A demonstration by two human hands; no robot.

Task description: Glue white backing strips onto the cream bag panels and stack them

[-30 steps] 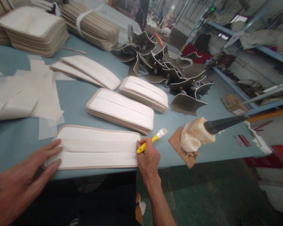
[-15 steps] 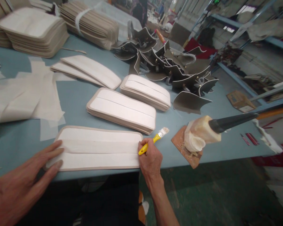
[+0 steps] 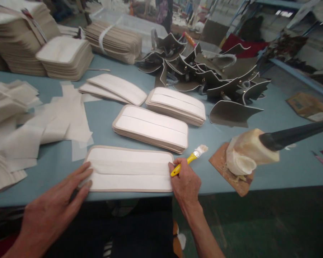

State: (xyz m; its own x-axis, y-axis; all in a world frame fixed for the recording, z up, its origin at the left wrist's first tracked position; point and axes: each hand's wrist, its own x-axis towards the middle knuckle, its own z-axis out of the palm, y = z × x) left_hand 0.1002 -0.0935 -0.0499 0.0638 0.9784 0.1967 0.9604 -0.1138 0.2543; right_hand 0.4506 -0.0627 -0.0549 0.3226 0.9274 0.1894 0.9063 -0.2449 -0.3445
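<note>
A long white panel (image 3: pixel 129 182) with a beige border and rounded corners lies flat along the table's near edge. My left hand (image 3: pixel 56 200) rests on its left end, fingers stretched out and thumb apart. At the right end, my right hand (image 3: pixel 187 181) is closed around a yellow-handled paintbrush (image 3: pixel 191 157), its whitish bristles pointing away from me; the fingertips touch the panel's edge. To the right, a cream-coated glue container (image 3: pixel 240 156) with a black handle (image 3: pixel 296 135) sticking out stands on a brown board (image 3: pixel 218 161).
Two stacks of similar panels (image 3: pixel 153 123) (image 3: pixel 177 100) lie just behind, with loose panels (image 3: pixel 115 86) farther back. Thin whitish sheets (image 3: pixel 54 118) spread over the left. Tall panel piles (image 3: pixel 64 53) and dark grey bag pieces (image 3: pixel 231 113) occupy the back. A pink tool (image 3: pixel 321 159) lies far right.
The view has turned left, so everything on the table appears farther right and more of the left piles shows. Both hands keep their places at the panel's ends, with the brush still held.
</note>
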